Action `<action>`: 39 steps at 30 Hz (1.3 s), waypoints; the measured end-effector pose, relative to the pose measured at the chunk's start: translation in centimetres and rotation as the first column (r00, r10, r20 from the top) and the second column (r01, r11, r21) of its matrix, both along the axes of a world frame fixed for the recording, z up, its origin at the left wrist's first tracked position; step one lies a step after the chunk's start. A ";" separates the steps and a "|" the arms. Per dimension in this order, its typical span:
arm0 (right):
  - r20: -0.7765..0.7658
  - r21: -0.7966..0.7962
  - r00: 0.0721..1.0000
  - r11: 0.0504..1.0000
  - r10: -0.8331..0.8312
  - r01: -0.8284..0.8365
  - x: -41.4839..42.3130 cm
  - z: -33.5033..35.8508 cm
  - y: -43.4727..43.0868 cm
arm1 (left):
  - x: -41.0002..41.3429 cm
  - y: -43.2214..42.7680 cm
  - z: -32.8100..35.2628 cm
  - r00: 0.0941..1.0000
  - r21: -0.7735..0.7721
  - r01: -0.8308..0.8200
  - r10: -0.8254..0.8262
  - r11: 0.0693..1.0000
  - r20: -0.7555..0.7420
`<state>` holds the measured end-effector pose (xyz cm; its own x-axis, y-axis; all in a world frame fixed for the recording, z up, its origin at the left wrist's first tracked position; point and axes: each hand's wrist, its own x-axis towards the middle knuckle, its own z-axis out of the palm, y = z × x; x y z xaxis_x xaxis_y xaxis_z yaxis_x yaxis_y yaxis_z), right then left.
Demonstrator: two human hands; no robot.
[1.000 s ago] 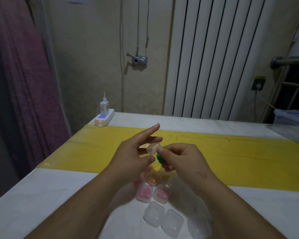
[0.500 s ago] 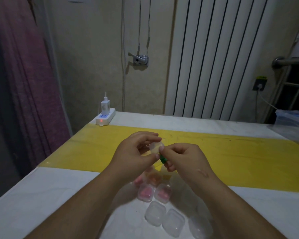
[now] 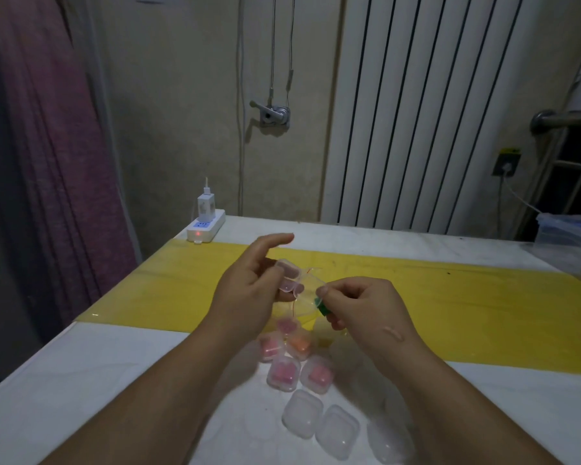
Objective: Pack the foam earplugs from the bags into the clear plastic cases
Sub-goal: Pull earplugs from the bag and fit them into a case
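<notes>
My left hand [image 3: 249, 290] holds a small clear plastic case [image 3: 288, 276] above the table, its index finger stretched out. My right hand [image 3: 359, 307] pinches a green foam earplug [image 3: 321, 306] and the edge of a thin clear bag [image 3: 307, 298] just right of the case. Below my hands on the white tabletop lie several closed clear cases with pink earplugs [image 3: 284, 370] and one with orange [image 3: 299, 344]. Nearer me sit three empty closed cases [image 3: 302, 417].
A yellow strip [image 3: 450, 297] runs across the white table [image 3: 98, 380]. A white power strip with a charger [image 3: 205, 223] sits at the far left corner. A clear plastic container [image 3: 571, 229] stands at the far right. A radiator and a wall lie behind.
My hands have drawn slightly apart. The case now shows open in my left hand, whose index finger has straightened, and the bag is stretched out between the hands.
</notes>
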<state>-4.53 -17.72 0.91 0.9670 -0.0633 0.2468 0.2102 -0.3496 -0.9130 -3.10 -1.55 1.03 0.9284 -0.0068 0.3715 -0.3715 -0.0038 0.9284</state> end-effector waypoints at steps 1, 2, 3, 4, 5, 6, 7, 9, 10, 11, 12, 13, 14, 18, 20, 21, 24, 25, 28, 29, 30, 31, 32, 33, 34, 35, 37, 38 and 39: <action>-0.005 0.023 1.000 1.000 -0.002 0.002 0.1 0.1 -0.1 | -0.1 0.1 0.1 1.000 -0.008 0.014 -0.014 1.000 -0.015; -0.009 0.046 1.000 0.999 -0.004 0.004 0.1 0.1 -0.2 | -0.1 0.2 0.2 0.999 0.005 0.029 -0.029 1.000 -0.024; -0.013 0.068 1.000 0.998 -0.002 0.003 0.2 0.2 -0.3 | -0.2 0.2 0.2 0.999 0.032 0.039 -0.038 0.999 -0.035; -0.016 0.088 1.000 0.996 0.003 -0.002 0.1 0.2 -0.3 | -0.3 0.2 0.2 0.998 0.071 0.043 -0.040 0.997 -0.051; -0.016 0.104 1.000 0.995 0.010 -0.009 0.1 0.3 -0.3 | -0.4 0.3 0.1 0.997 0.113 0.047 -0.040 0.992 -0.067; -0.015 0.118 1.000 0.993 0.019 -0.017 0.0 0.3 -0.3 | -0.5 0.3 0.0 0.996 0.148 0.056 -0.044 0.987 -0.079; -0.014 0.129 0.999 0.991 0.029 -0.027 -0.1 0.3 -0.2 | -0.6 0.2 0.0 0.995 0.169 0.066 -0.051 0.983 -0.089; -0.004 0.152 0.999 0.988 0.035 -0.034 -0.1 0.5 -0.3 | -0.8 0.0 0.0 0.993 0.172 0.070 -0.053 0.983 -0.105; 0.016 0.157 1.000 0.987 0.020 -0.022 -0.1 0.6 -0.4 | -0.9 -0.1 0.1 0.994 0.176 0.057 -0.039 0.983 -0.106; 0.047 0.157 0.999 0.988 -0.009 0.002 -0.1 0.8 -0.5 | -0.9 -0.2 0.1 0.994 0.188 0.041 -0.022 0.981 -0.104; 0.083 0.164 0.996 0.986 -0.038 0.024 -0.1 1.0 -0.7 | -0.8 -0.2 0.1 0.995 0.200 0.027 -0.007 0.979 -0.099; 0.118 0.185 0.992 0.982 -0.052 0.029 -0.1 1.2 -0.7 | -0.7 -0.2 0.1 0.996 0.206 0.018 0.002 0.978 -0.093; 0.147 0.212 0.988 0.977 -0.047 0.015 -0.2 1.4 -0.7 | -0.7 -0.2 0.1 0.996 0.209 0.010 0.008 0.978 -0.087; 0.269 0.045 0.963 0.999 -0.006 -0.006 -0.6 0.9 0.1 | -0.7 -0.2 0.0 0.996 0.199 0.024 -0.007 0.980 -0.089; 0.298 -0.092 0.954 0.995 -0.018 0.047 -0.6 0.5 0.4 | -0.7 -0.2 -0.1 0.997 0.225 0.022 -0.004 0.974 -0.079; 0.300 -0.125 0.954 0.990 -0.025 0.065 -0.7 0.4 0.5 | -0.6 -0.1 -0.1 0.997 0.227 0.021 -0.003 0.974 -0.078; 0.299 -0.183 0.954 0.979 -0.037 0.095 -0.7 0.2 0.4 | -0.4 -0.1 -0.1 0.996 0.205 0.025 -0.006 0.979 -0.092; 0.311 -0.229 0.950 0.967 -0.035 0.111 -0.6 0.2 0.4 | -0.5 -0.1 -0.1 0.996 0.200 0.028 -0.009 0.979 -0.094; 0.379 -0.343 0.925 0.923 -0.035 0.175 -0.2 -0.1 0.4 | -0.5 -0.1 -0.1 0.994 0.147 0.049 -0.033 0.988 -0.108; 0.382 -0.343 0.923 0.922 -0.038 0.180 -0.1 -0.2 0.4 | -0.6 0.0 -0.1 0.993 0.131 0.057 -0.042 0.990 -0.112; 0.379 -0.336 0.924 0.924 -0.048 0.185 0.0 -0.3 0.4 | -0.7 0.0 0.0 0.992 0.120 0.061 -0.047 0.991 -0.116; 0.374 -0.327 0.925 0.925 -0.058 0.191 0.1 -0.3 0.4 | -0.7 0.0 0.1 0.992 0.113 0.063 -0.050 0.992 -0.117; 0.370 -0.322 0.927 0.926 -0.066 0.194 0.1 -0.3 0.4 | -0.8 0.0 0.1 0.992 0.107 0.062 -0.049 0.992 -0.118; 0.364 -0.321 0.929 0.927 -0.067 0.193 0.1 -0.3 0.4 | -0.8 0.0 0.2 0.991 0.100 0.063 -0.051 0.993 -0.120; 0.360 -0.318 0.931 0.929 -0.068 0.191 0.1 -0.4 0.4 | -0.8 0.0 0.2 0.991 0.093 0.066 -0.054 0.993 -0.123; 0.358 -0.312 0.931 0.931 -0.069 0.189 0.1 -0.3 0.5 | -0.8 0.1 0.1 0.990 0.089 0.070 -0.059 0.994 -0.125; 0.353 -0.285 0.933 0.941 -0.073 0.181 -0.1 -0.3 0.6 | -0.8 0.1 0.0 0.990 0.093 0.074 -0.062 0.993 -0.125; 0.341 -0.267 0.937 0.948 -0.077 0.175 -0.1 -0.2 0.6 | -0.7 0.1 0.0 0.991 0.095 0.075 -0.064 0.993 -0.121; 0.316 -0.246 0.945 0.955 -0.085 0.168 -0.2 -0.1 0.6 | -0.7 0.1 0.0 0.991 0.094 0.079 -0.068 0.992 -0.117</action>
